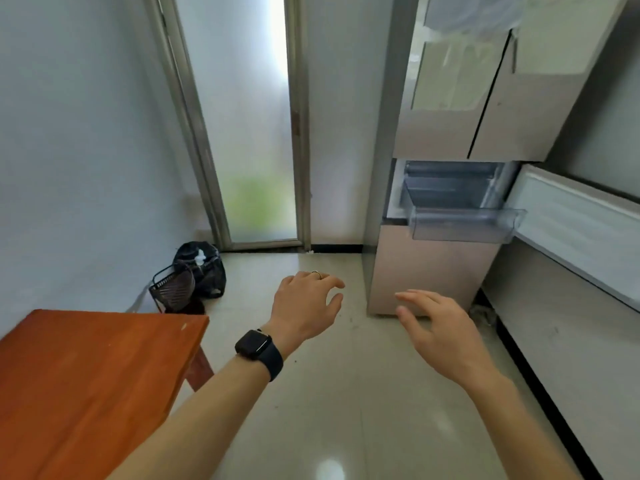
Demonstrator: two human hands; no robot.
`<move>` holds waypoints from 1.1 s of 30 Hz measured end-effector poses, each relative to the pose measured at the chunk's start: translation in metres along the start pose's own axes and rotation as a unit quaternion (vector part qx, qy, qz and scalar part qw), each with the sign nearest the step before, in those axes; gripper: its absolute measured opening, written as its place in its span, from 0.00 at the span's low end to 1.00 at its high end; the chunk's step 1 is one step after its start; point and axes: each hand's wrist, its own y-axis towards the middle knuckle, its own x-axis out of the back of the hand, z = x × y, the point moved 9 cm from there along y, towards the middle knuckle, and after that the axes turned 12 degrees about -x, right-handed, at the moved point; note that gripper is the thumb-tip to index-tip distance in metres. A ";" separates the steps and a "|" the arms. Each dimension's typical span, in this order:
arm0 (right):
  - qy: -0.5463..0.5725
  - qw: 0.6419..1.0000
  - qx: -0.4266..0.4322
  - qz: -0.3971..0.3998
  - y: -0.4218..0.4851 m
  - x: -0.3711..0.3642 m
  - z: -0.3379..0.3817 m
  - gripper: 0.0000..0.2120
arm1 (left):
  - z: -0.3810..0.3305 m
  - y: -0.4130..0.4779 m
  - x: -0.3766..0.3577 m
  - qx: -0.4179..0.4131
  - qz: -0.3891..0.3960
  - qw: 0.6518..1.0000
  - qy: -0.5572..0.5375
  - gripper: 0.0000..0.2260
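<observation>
Orange table [86, 375] left; black bag [204, 268], wire basket [173, 289] near frosted door [249, 116].

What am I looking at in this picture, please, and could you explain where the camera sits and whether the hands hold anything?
There is no machine here: a person wears one wide-angle camera on the head, looking forward and down. The left hand, with a dark watch on its wrist, and the right hand reach forward over the tiled floor. Their fingers are relaxed and hold nothing. Ahead stands a fridge with one door swung open and a clear drawer pulled out. An orange table stands at the left. A black bag and a dark basket sit on the floor by the wall.
</observation>
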 end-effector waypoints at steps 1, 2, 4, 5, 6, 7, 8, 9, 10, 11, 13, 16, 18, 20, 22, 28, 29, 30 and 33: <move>0.001 1.000 -0.010 -0.005 0.014 0.003 -0.013 0.14 | -0.004 0.021 -0.007 -0.012 0.002 1.000 -0.002 0.16; 0.002 1.000 -0.021 -0.009 0.029 0.005 -0.024 0.14 | -0.006 0.042 -0.016 -0.024 0.006 1.000 -0.004 0.16; 0.006 0.999 -0.042 -0.013 0.062 0.008 -0.046 0.14 | -0.008 0.087 -0.033 -0.044 0.017 0.999 -0.008 0.16; 0.009 0.999 -0.051 -0.014 0.079 0.009 -0.057 0.14 | -0.009 0.111 -0.042 -0.053 0.021 0.998 -0.010 0.16; 0.014 0.998 -0.061 -0.016 0.097 0.011 -0.067 0.14 | -0.009 0.135 -0.050 -0.062 0.027 0.998 -0.014 0.16; 0.021 0.997 -0.073 -0.020 0.115 0.014 -0.079 0.15 | -0.011 0.160 -0.058 -0.070 0.033 0.997 -0.020 0.16; 0.030 0.996 -0.086 -0.022 0.131 0.017 -0.090 0.15 | -0.014 0.184 -0.064 -0.080 0.039 0.996 -0.026 0.16; 0.040 0.994 -0.101 -0.024 0.147 0.020 -0.102 0.15 | -0.018 0.207 -0.070 -0.091 0.046 0.994 -0.033 0.16; 0.048 0.992 -0.115 -0.023 0.162 0.021 -0.114 0.15 | -0.023 0.229 -0.075 -0.104 0.050 0.993 -0.036 0.16; 0.056 0.990 -0.129 -0.023 0.178 0.022 -0.126 0.15 | -0.028 0.251 -0.081 -0.118 0.053 0.991 -0.035 0.16; 0.070 0.986 -0.151 -0.028 0.205 0.023 -0.149 0.16 | -0.036 0.292 -0.090 -0.142 0.057 0.988 -0.033 0.16; 0.085 0.978 -0.185 -0.037 0.235 0.025 -0.184 0.16 | -0.048 0.344 -0.105 -0.171 0.057 0.983 -0.030 0.16; 0.085 0.974 -0.207 -0.041 0.254 0.024 -0.207 0.15 | -0.057 0.376 -0.116 -0.192 0.060 0.979 -0.028 0.16; 0.085 0.970 -0.223 -0.047 0.274 0.021 -0.231 0.15 | -0.065 0.409 -0.130 -0.208 0.064 0.976 -0.023 0.16; 0.093 0.965 -0.240 -0.046 0.297 0.016 -0.259 0.15 | -0.073 0.442 -0.146 -0.217 0.067 0.974 -0.021 0.16; 0.087 0.965 -0.244 -0.031 0.405 -0.004 -0.333 0.15 | -0.085 0.552 -0.195 -0.232 0.066 0.970 0.007 0.16; 0.092 0.965 -0.244 -0.029 0.426 -0.006 -0.345 0.16 | -0.084 0.573 -0.202 -0.231 0.062 0.971 0.013 0.16; 0.099 0.964 -0.246 -0.028 0.446 -0.007 -0.356 0.16 | -0.084 0.594 -0.208 -0.233 0.062 0.970 0.021 0.15; 0.117 0.958 -0.260 -0.022 0.500 -0.013 -0.386 0.17 | -0.085 0.652 -0.228 -0.254 0.065 0.962 0.076 0.14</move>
